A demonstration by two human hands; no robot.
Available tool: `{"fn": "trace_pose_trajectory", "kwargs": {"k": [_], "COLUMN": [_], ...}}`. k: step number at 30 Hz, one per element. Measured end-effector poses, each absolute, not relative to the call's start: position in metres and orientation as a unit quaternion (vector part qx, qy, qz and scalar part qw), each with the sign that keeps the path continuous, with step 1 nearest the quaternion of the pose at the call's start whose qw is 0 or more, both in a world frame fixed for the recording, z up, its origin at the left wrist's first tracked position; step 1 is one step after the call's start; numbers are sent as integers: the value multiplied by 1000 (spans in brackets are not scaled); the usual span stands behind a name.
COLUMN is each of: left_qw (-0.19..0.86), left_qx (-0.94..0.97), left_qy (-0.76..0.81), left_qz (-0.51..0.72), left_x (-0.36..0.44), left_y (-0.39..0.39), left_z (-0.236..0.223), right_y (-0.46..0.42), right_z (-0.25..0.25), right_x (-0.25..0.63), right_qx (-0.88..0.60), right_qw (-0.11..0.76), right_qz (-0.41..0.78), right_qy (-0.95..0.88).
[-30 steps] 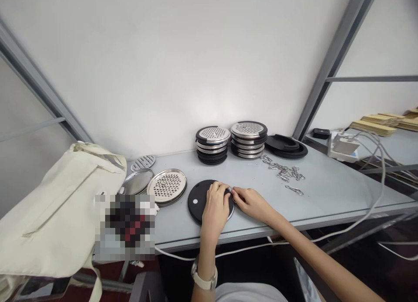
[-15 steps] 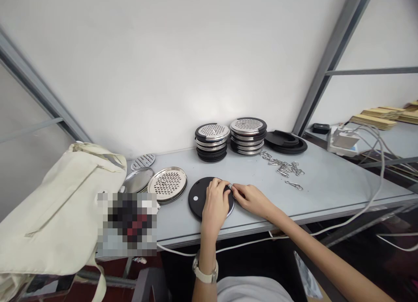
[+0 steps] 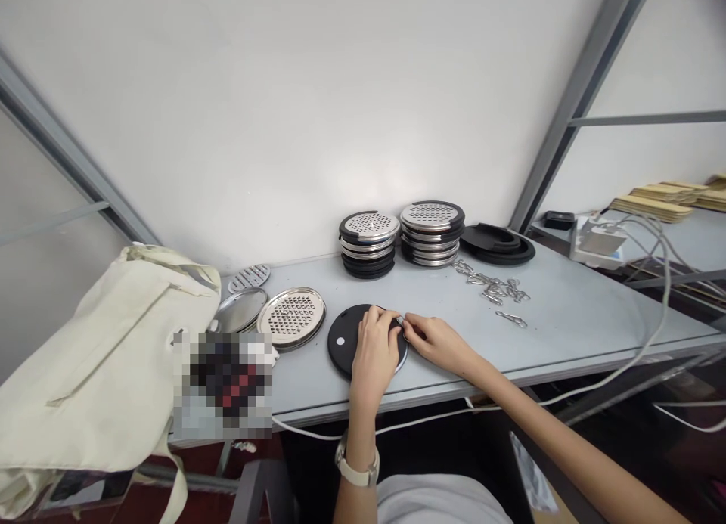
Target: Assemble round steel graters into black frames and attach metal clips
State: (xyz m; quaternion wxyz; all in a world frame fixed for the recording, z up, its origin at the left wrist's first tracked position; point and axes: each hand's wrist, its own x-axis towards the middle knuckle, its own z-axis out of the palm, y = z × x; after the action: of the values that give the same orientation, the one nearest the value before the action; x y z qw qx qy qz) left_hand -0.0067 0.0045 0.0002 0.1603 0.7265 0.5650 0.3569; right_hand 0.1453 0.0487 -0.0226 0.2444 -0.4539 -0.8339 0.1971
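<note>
Probably the likeliest slip starts at the flat, round, matte-black disc (image 3: 343, 358), lying on the grey tabletop (image 3: 556, 327) near its front edge: sideways pressure could skid it. The left hand (image 3: 374, 346) rests over it, fingers bent; whether they grip it, I cannot tell. The right hand (image 3: 434, 342) pinches a small, silvery metal piece (image 3: 400, 320) at the rim. A thin hold could let that piece spring loose, perhaps among the scattered, silvery wire clips (image 3: 492, 286) beyond. Farther back, a hard knock might topple the two stacks of round, black-and-silver grater discs (image 3: 369, 246). The black disc looks smooth, with a white round spot towards its left side and a bright metallic edge showing at near right.
</note>
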Motion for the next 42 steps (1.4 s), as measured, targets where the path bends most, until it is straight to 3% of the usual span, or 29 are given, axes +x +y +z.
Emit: {"fn": "trace_pose_trajectory", "kwargs": {"k": [23, 42], "left_qw": [159, 148], "left_qx": [728, 732], "left_qy": [570, 572], "left_qz": [346, 341], "left_x": [-7, -7], "left_y": [5, 5], "left_z": [-1, 0], "right_y": [49, 49], "right_z": [-23, -22], "right_x": [145, 144], "right_qx": [-450, -459], "right_qw": [270, 227], "right_qz": [217, 166], "right_qy": [-823, -843]}}
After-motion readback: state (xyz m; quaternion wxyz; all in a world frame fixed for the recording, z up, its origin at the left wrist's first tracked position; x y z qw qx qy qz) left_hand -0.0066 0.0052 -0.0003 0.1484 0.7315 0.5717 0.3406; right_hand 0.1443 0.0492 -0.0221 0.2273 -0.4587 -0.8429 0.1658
